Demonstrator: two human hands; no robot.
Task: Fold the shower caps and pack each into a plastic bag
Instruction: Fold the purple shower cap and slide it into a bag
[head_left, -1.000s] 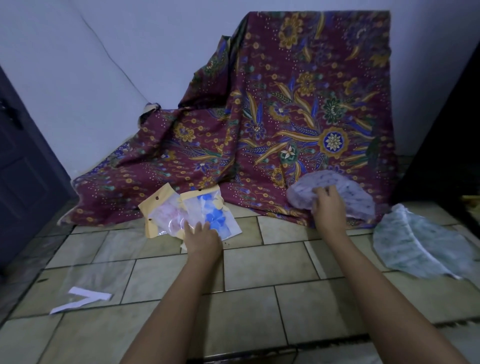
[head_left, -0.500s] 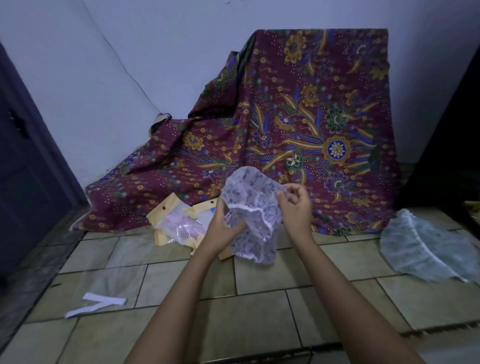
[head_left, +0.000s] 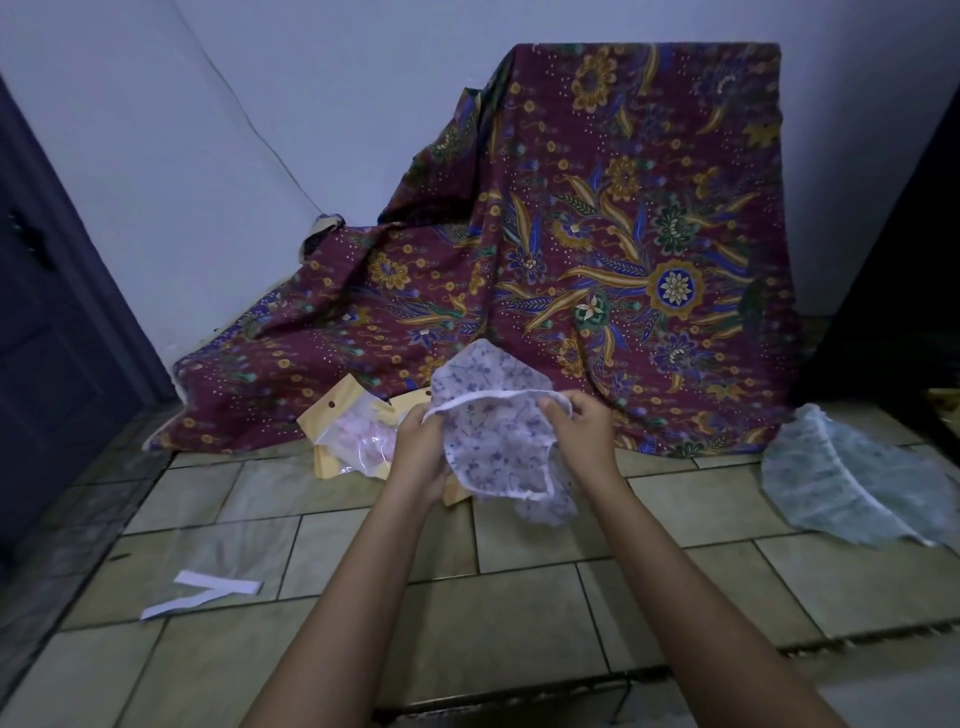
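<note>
Shower cap (head_left: 493, 452): head view; purple-flowered, held in the air over the tiled floor (head_left: 519, 623), before the batik cloth (head_left: 623, 234).
Hands: left hand (head_left: 418, 457) grips its left edge; right hand (head_left: 589, 441) pinches the white elastic rim.
Change: half a second ago it hung bunched; now it is pulled wider.
Hidden: filled plastic bag (head_left: 353, 441) partly behind the left hand.
Axis: rim stretched left to right, opening toward the camera.

Two loose shower caps (head_left: 498, 447) (head_left: 852, 488), two plastic bags (head_left: 353, 441) (head_left: 453, 492), two paper strips (head_left: 218, 581) (head_left: 171, 605)
</note>
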